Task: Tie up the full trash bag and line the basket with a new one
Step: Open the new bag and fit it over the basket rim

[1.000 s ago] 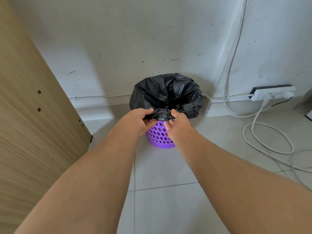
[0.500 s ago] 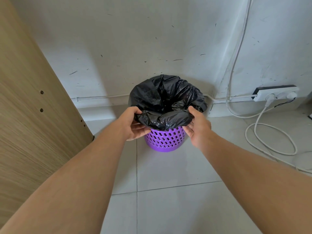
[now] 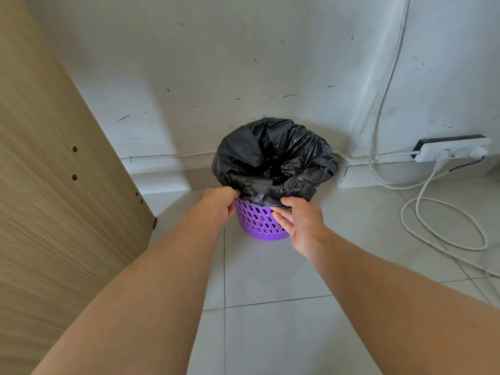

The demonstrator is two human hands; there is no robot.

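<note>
A small purple basket [image 3: 259, 224] with slotted holes stands on the tiled floor against the white wall. A black trash bag [image 3: 273, 155] lines it, its mouth open and its edge folded down over the rim. My left hand [image 3: 217, 205] pinches the bag's folded edge at the basket's near left side. My right hand [image 3: 300, 221] holds the bag's edge at the near right, thumb on the plastic, fingers spread against the basket wall. What lies inside the bag is hidden in shadow.
A wooden cabinet panel [image 3: 54, 190] fills the left side. A white power strip [image 3: 451, 151] sits by the wall at right, with white cables [image 3: 443, 226] looping across the floor. Pale floor tiles [image 3: 270, 320] lie between me and the basket.
My hands parted from the middle of the near rim, spread to either side, and now sit lower on the folded edge. The bag's edge lies further down over the basket.
</note>
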